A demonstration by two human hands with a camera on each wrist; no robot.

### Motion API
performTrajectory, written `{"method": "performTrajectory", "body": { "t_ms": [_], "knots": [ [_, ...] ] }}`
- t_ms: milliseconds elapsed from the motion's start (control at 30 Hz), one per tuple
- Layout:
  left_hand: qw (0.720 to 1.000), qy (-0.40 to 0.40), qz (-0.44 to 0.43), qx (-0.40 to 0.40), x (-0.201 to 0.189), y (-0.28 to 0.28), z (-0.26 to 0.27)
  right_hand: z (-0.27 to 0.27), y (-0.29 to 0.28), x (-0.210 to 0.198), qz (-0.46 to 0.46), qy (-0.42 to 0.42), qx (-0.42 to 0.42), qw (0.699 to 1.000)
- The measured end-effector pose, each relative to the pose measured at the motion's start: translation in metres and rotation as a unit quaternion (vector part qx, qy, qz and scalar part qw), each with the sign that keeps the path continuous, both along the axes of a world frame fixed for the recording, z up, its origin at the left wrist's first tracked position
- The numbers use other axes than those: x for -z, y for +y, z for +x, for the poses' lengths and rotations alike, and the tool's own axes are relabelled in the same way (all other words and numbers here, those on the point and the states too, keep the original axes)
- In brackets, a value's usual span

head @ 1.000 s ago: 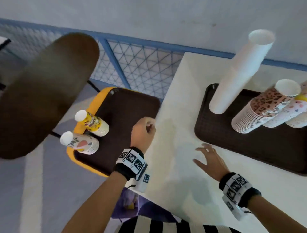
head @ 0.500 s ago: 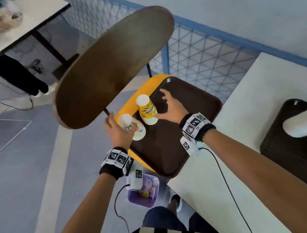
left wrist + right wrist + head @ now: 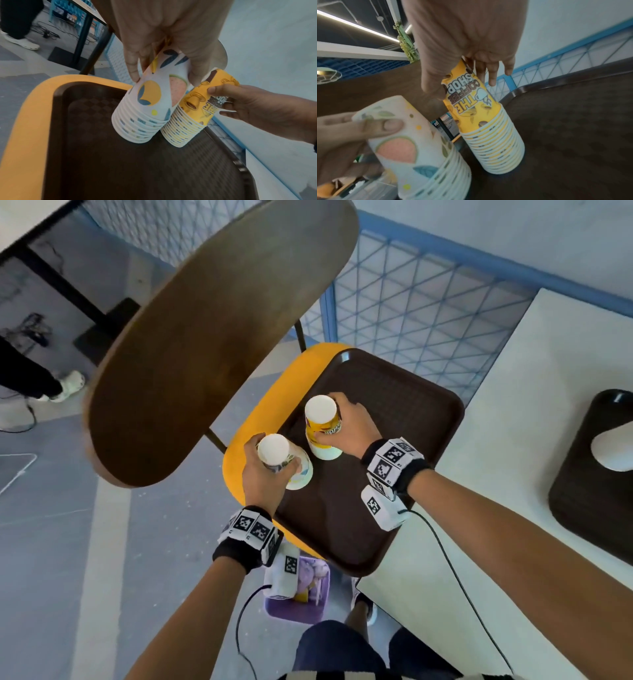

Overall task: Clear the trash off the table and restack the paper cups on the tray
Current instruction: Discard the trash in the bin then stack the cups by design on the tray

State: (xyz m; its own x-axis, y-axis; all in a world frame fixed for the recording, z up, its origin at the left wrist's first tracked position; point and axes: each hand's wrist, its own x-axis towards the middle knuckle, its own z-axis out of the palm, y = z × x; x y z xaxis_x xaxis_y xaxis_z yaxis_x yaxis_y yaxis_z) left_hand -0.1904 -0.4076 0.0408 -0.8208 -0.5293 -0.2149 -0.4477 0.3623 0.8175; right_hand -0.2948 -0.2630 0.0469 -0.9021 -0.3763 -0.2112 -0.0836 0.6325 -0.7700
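Note:
Two stacks of upside-down paper cups stand side by side on a brown tray (image 3: 376,501) that lies on a yellow chair seat (image 3: 253,419). My left hand (image 3: 271,463) grips the white fruit-print stack (image 3: 273,447) near its top, thumb on one side and fingers on the other. My right hand (image 3: 333,421) grips the yellow coffee-shop stack (image 3: 320,408) the same way. In the left wrist view the fruit-print stack (image 3: 150,108) touches the yellow stack (image 3: 193,115). The right wrist view shows the yellow stack (image 3: 488,128) with its rims on the tray.
The chair's brown backrest (image 3: 212,344) rises at the left. A white table (image 3: 513,378) at the right carries a second dark tray (image 3: 589,508) with a white cup stack (image 3: 613,450). A purple bin (image 3: 301,597) with trash sits on the floor. Blue mesh fence (image 3: 428,302) behind.
Both hands left the white table and moved left to the chair tray. Half a second ago the right hand was still open beside the yellow stack; now each hand grips a stack.

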Motion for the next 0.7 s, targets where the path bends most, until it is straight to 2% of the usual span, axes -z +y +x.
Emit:
{"method": "performTrajectory", "body": {
  "t_ms": [133, 367, 467, 600, 700],
  "knots": [
    [0.997, -0.011, 0.062, 0.05, 0.007, 0.018, -0.011, 0.004, 0.043, 0.005, 0.013, 0.007, 0.043, 0.999],
    [0.98, -0.031, 0.1, 0.167, 0.019, 0.051, -0.014, 0.035, 0.097, 0.015, -0.007, 0.003, 0.134, 0.991],
    [0.98, -0.035, 0.109, 0.163, 0.03, 0.06, -0.011, 0.049, 0.098, 0.019, -0.019, 0.015, 0.163, 0.986],
    [0.984, -0.047, 0.118, 0.129, 0.043, 0.069, -0.005, 0.054, 0.097, 0.039, -0.031, -0.075, 0.189, 0.979],
    [0.986, -0.057, 0.109, 0.111, 0.047, 0.075, -0.005, 0.053, 0.096, 0.054, -0.046, -0.11, 0.207, 0.971]
  ]
}}
